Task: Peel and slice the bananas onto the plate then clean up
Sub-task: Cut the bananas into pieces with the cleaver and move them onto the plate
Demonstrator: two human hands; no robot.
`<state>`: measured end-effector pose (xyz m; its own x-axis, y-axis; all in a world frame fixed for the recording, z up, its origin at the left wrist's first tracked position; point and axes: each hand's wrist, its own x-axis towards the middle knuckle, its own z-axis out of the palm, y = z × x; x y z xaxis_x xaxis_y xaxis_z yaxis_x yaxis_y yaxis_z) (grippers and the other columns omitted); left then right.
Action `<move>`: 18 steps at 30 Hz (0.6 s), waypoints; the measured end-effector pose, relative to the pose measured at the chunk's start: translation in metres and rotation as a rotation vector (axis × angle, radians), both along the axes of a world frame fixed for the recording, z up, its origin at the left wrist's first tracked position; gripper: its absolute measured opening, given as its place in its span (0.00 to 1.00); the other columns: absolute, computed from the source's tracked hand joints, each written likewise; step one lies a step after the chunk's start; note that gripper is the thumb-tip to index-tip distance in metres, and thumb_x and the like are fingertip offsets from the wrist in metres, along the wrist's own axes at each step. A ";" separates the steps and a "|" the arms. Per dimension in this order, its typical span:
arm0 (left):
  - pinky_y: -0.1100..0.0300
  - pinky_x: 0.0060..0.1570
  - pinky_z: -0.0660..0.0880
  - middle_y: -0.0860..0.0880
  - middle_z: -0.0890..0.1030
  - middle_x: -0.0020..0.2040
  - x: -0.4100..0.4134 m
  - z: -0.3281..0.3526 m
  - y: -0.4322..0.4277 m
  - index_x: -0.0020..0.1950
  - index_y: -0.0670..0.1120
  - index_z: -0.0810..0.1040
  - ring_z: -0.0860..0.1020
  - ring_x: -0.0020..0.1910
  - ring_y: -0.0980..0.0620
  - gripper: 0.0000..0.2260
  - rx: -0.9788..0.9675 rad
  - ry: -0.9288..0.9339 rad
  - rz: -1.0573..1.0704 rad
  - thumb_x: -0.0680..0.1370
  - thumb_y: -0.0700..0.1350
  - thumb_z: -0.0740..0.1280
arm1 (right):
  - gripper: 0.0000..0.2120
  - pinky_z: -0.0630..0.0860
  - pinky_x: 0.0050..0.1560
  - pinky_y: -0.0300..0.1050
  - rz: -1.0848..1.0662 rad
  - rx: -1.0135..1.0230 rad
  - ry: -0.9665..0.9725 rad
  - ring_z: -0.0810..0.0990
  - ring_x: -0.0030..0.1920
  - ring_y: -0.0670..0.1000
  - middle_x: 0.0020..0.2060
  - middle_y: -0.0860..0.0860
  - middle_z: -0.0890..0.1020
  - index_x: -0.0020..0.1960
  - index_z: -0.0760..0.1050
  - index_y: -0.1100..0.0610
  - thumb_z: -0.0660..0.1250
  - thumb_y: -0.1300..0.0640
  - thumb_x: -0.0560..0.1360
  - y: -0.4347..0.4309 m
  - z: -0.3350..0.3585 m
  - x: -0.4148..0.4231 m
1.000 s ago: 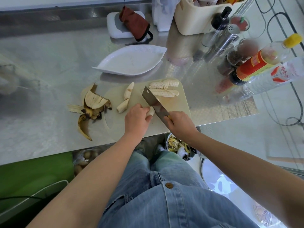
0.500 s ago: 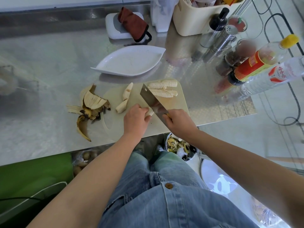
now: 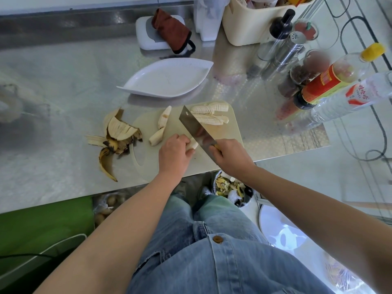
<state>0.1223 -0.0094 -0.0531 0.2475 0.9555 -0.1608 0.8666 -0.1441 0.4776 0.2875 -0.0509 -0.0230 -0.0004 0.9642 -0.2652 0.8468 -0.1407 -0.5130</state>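
On the pale cutting board [image 3: 234, 126] my left hand [image 3: 174, 152] holds a peeled banana piece [image 3: 193, 146] down with curled fingers. My right hand [image 3: 230, 155] grips the handle of a cleaver [image 3: 196, 129], whose blade rests against that piece's right end. Two rows of cut banana slices [image 3: 210, 113] lie at the board's far right. Two more peeled banana pieces [image 3: 161, 126] lie on the board's left part. Banana peels [image 3: 115, 137] sit on the steel table left of the board. A white leaf-shaped plate [image 3: 167, 80] stands empty behind the board.
Bottles and spice jars [image 3: 318, 79] crowd the table's right side. A cream bin [image 3: 254, 22], a white box with a red cloth [image 3: 169, 30] sit at the back. A waste bin [image 3: 231, 188] with peels stands on the floor under the table edge.
The cleaver and both hands stay at the same banana piece; the blade has shifted only slightly against it.
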 end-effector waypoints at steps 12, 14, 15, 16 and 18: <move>0.53 0.43 0.73 0.46 0.79 0.46 0.001 -0.001 0.001 0.51 0.45 0.81 0.77 0.46 0.46 0.10 -0.002 -0.018 0.002 0.73 0.47 0.74 | 0.17 0.63 0.33 0.46 -0.003 -0.090 -0.033 0.70 0.32 0.57 0.28 0.53 0.69 0.34 0.65 0.58 0.58 0.55 0.80 -0.011 -0.006 -0.001; 0.53 0.43 0.73 0.47 0.79 0.46 0.000 -0.001 0.001 0.52 0.45 0.81 0.77 0.46 0.46 0.10 0.001 -0.014 0.002 0.73 0.47 0.73 | 0.18 0.63 0.33 0.46 0.003 -0.073 -0.027 0.69 0.31 0.57 0.26 0.51 0.67 0.31 0.62 0.56 0.58 0.55 0.80 -0.009 -0.003 -0.001; 0.54 0.43 0.73 0.47 0.79 0.46 0.000 -0.001 0.001 0.52 0.45 0.81 0.77 0.46 0.46 0.10 0.001 -0.014 0.000 0.73 0.47 0.73 | 0.18 0.62 0.32 0.46 0.001 -0.055 -0.018 0.69 0.30 0.57 0.26 0.50 0.66 0.31 0.61 0.55 0.58 0.55 0.79 -0.007 -0.001 0.000; 0.54 0.43 0.73 0.47 0.79 0.46 0.000 -0.001 0.001 0.52 0.45 0.81 0.77 0.46 0.47 0.10 0.000 -0.015 -0.003 0.73 0.47 0.73 | 0.18 0.63 0.32 0.46 -0.006 -0.036 -0.008 0.68 0.30 0.56 0.26 0.50 0.65 0.32 0.62 0.56 0.58 0.56 0.79 -0.006 0.002 0.000; 0.54 0.43 0.74 0.47 0.78 0.46 0.000 -0.001 0.001 0.52 0.45 0.81 0.77 0.45 0.47 0.10 -0.002 -0.017 -0.006 0.73 0.47 0.73 | 0.17 0.64 0.31 0.47 -0.018 -0.009 0.015 0.68 0.29 0.57 0.26 0.51 0.67 0.33 0.64 0.59 0.59 0.56 0.79 -0.002 0.005 0.000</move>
<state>0.1223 -0.0085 -0.0540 0.2558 0.9537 -0.1585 0.8574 -0.1481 0.4928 0.2878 -0.0532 -0.0177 0.0128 0.9616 -0.2742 0.8361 -0.1607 -0.5245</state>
